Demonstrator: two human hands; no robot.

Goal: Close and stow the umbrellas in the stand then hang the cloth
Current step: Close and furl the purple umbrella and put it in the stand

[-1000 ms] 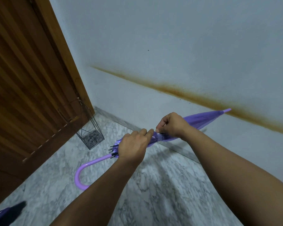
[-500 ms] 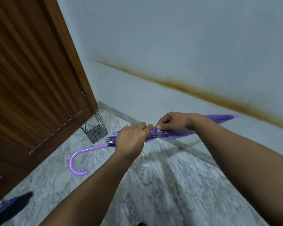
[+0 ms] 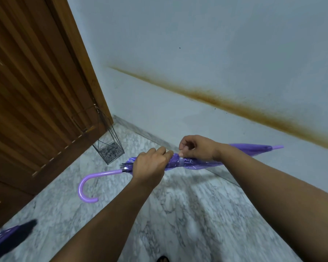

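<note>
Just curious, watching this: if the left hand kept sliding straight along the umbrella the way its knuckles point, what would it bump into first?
Most likely the right hand, which pinches the strap on the purple umbrella just beyond the left hand; only a slight gap shows between them.

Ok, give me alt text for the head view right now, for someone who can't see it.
Two bare hands hold a folded purple umbrella level above a marble floor: the left hand grips it near the hooked handle, the right hand pinches its closure strap. A wire umbrella stand sits in the corner beside a wooden door.
</note>
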